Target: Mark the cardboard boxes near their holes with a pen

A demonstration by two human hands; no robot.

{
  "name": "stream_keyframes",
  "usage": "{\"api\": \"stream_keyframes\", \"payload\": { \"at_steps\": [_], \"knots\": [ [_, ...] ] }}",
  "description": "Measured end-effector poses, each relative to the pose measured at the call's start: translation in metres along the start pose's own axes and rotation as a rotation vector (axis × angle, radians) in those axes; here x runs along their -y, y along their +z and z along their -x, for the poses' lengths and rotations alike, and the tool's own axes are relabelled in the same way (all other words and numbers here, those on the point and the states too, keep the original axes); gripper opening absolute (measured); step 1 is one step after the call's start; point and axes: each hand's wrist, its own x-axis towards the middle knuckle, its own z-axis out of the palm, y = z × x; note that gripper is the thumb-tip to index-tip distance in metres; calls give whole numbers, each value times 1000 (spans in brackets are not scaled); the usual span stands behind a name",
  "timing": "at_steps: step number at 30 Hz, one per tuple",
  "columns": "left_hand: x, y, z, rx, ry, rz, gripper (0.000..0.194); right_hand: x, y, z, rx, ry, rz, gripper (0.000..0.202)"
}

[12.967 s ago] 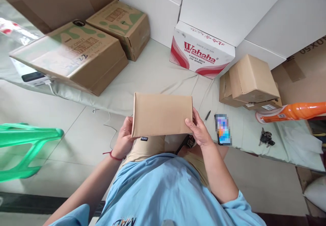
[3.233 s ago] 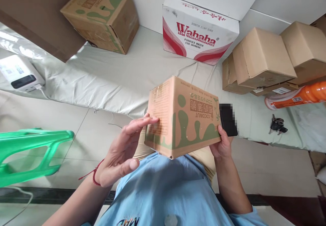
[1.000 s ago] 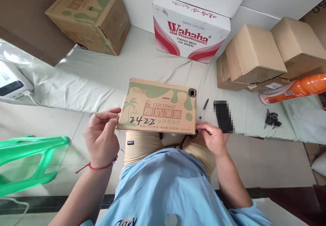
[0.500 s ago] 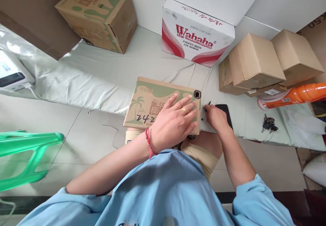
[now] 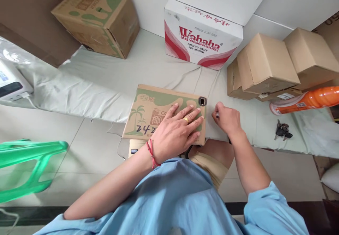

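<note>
A flattened-looking brown cardboard box with green print, a palm tree and a handwritten number lies at the cloth's front edge, over my lap. A small dark-rimmed hole marks its upper right corner. Flat on the printed face, with fingers spread, rests my left hand; it wears a ring and a red string bracelet. Just right of the box, my right hand is closed around a pen. Only a short end of the pen shows; the rest is hidden in the fist. The black phone is almost wholly covered by my right wrist.
Keys and an orange bottle lie to the right. Brown boxes, a white water carton and a coconut box line the wall. A green stool stands at left.
My right hand has picked the pen up from the cloth and curled round it, its wrist now covering the phone. My left hand stays flat on the box.
</note>
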Motion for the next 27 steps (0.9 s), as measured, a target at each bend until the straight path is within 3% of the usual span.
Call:
{"api": "stream_keyframes", "payload": {
  "at_steps": [1,3,5,6,8,11,17,27],
  "knots": [
    [0,0,0,0,2,0,47,-5,-5,3,-154,39,-131,4],
    [1,0,0,-5,12,-4,47,-10,-18,11,-484,92,-512,15],
    [2,-1,0,-14,20,-13,47,-8,-33,19,-665,102,-963,19],
    [2,-1,0,-18,23,-18,47,-3,-39,21,-660,95,-1159,20],
    [2,-1,0,-19,22,-24,46,11,-48,24,-497,62,-1421,26],
    [1,-2,0,-20,22,-25,45,36,-46,22,-305,16,-1541,29],
    [0,-3,-1,-6,20,3,45,71,-22,11,-347,66,-1582,20],
    [0,-3,0,-9,24,22,46,84,-11,5,-454,99,-1405,9]
  ]
}}
